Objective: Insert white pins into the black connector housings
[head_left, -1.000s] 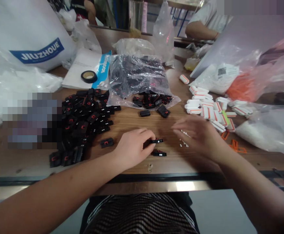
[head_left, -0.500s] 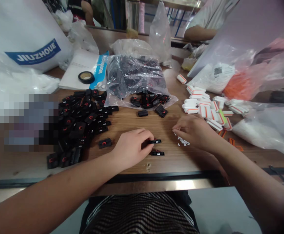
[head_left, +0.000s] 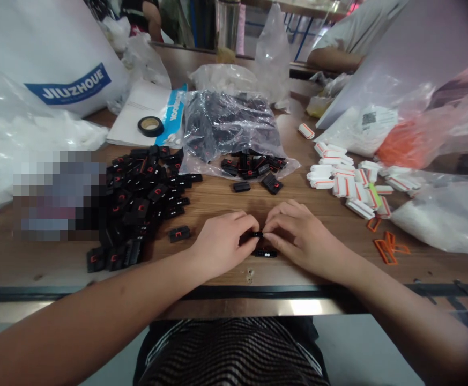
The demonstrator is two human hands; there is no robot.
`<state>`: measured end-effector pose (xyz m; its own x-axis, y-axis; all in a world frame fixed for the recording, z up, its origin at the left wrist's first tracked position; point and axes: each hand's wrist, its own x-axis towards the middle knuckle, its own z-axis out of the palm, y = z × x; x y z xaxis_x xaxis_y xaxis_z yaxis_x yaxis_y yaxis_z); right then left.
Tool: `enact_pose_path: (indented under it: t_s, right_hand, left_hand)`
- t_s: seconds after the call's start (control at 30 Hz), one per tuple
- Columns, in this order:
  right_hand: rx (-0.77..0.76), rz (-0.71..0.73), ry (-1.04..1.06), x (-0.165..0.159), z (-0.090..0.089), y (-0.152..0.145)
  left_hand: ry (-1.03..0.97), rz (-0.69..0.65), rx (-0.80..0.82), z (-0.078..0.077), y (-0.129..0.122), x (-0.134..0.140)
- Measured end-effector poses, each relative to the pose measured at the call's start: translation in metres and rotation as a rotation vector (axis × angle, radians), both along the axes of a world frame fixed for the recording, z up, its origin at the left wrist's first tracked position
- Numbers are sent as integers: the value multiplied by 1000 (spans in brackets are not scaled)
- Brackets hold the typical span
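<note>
Left hand (head_left: 225, 242) pinches a black connector (head_left: 257, 234), likely steadying it; right hand (head_left: 301, 236) meets its other end, can't tell whether gripping. Second connector (head_left: 265, 253) just bodyward, between hands, presumably for reach.

On the left of the surface (head_left: 213, 197) stand a white sack (head_left: 52, 40) with a blue label (head_left: 68, 86) reading JIUZHOUE and, nearer, a clear bag (head_left: 36, 128) of white stuff; just right of the sack, a roll of black tape (head_left: 160, 128) lies on white-and-blue papers (head_left: 131, 110). On the right, white pieces (head_left: 343, 174) edged in orange lie heaped, with orange frames (head_left: 385, 252) loose on their near side and a bag of orange parts (head_left: 400, 146) beyond. At the far edge stand a jar (head_left: 226, 32) and a tall clear bag (head_left: 273, 59), and to their right shows another person's pale sleeve (head_left: 352, 37).
</note>
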<state>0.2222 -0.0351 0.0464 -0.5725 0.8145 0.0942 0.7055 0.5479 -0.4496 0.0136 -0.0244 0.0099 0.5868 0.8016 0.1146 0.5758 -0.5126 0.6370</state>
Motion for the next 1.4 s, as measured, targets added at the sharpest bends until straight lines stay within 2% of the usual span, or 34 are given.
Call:
enact_pose_path:
  t_s: [0.23,0.47,0.8,1.13,1.27,1.4]
  right_hand:
    - [89,10,-65,-5,1,0]
    - [230,90,-169,-7,4,-3]
    - [305,147,-362,-15,8,-3]
    - [263,121,-225,-7,7,-10]
    - [190,101,-137,-6,13,7]
    - [256,-5,-182,-10,8,53]
  left_hand:
    - [7,-3,-1,2,0,-1]
    - [6,-1,3,2,0,0]
    - [23,-1,4,1,0,0]
    - [-13,4,5,0,0,0]
    - [-12,-9,11,0,-2,0]
    - [-52,-28,15,-1,-3,0]
